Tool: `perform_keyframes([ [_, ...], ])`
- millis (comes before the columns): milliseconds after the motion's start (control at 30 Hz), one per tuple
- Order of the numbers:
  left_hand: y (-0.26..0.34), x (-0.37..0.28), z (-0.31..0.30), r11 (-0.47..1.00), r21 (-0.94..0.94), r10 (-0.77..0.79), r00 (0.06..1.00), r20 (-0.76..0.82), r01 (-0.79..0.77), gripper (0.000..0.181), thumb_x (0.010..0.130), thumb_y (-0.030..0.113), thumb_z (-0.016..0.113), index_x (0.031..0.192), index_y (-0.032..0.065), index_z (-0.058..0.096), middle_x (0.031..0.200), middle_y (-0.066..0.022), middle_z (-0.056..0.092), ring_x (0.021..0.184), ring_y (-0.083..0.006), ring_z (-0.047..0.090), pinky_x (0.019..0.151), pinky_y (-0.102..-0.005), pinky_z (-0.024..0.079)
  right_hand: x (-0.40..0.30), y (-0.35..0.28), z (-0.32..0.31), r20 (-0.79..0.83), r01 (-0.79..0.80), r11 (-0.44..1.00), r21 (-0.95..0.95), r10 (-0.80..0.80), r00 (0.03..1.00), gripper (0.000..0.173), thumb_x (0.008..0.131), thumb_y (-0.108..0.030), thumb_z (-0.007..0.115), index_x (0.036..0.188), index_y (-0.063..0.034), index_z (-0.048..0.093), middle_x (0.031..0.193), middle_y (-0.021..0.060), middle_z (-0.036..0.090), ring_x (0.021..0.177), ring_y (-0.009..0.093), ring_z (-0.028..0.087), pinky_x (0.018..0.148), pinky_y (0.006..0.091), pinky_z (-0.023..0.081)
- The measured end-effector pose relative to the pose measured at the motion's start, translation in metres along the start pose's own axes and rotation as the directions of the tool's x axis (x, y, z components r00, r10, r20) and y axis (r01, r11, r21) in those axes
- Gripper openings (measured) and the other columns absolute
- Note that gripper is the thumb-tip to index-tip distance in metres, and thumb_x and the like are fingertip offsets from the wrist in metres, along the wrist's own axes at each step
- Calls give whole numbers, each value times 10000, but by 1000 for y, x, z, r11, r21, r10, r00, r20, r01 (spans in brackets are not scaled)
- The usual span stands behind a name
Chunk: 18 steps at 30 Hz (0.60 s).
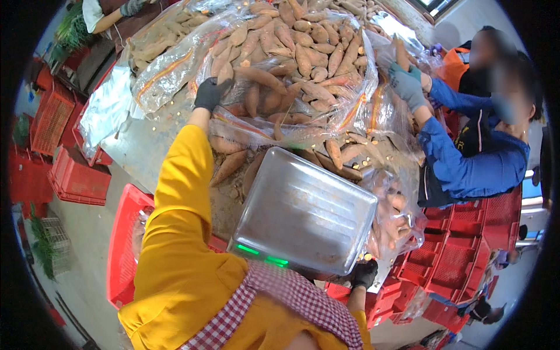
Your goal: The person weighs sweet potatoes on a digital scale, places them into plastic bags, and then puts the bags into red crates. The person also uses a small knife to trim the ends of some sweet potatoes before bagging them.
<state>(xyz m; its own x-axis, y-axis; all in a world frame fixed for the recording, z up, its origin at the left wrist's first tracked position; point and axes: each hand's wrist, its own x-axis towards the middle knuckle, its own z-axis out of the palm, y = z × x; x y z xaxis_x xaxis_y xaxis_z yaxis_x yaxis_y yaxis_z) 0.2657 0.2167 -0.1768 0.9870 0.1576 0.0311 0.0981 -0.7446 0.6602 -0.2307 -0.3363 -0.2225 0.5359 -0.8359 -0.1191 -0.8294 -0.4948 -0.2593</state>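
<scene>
My left hand, in a black glove, reaches to the near left side of a large heap of sweet potatoes. Its fingers close around the lower end of one sweet potato. In front of my body stands a digital scale with a bare metal platform and lit green displays. My right hand, also black-gloved, is low beside the scale's near right corner; its fingers are partly hidden, so its grip is unclear. A clear plastic bag of sweet potatoes lies right of the scale.
Clear plastic sheeting surrounds the heap on the metal table. At right, a co-worker's gloved hands hold a sweet potato. Red crates stand at left and right. Another person's gloved hand shows at upper left.
</scene>
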Motion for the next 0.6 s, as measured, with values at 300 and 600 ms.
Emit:
perform_keyframes([
  [300,157,-120,-25,-235,-790,322,812,487,567,300,835,239,565,1056,37,532,971,-142,596,853,-276,579,755,-398,477,-3,-9,-12,-8,80,991,-112,-81,997,302,747,-186,494,1002,-38,559,983,225,584,938,410,539,824,467,429],
  [600,295,-313,68,425,-705,641,361,677,567,350,763,79,647,1067,38,477,925,-95,579,835,-231,591,757,-351,488,0,56,-4,-142,-17,883,469,94,985,376,828,-130,515,1184,-17,471,947,182,602,891,306,572,793,383,446],
])
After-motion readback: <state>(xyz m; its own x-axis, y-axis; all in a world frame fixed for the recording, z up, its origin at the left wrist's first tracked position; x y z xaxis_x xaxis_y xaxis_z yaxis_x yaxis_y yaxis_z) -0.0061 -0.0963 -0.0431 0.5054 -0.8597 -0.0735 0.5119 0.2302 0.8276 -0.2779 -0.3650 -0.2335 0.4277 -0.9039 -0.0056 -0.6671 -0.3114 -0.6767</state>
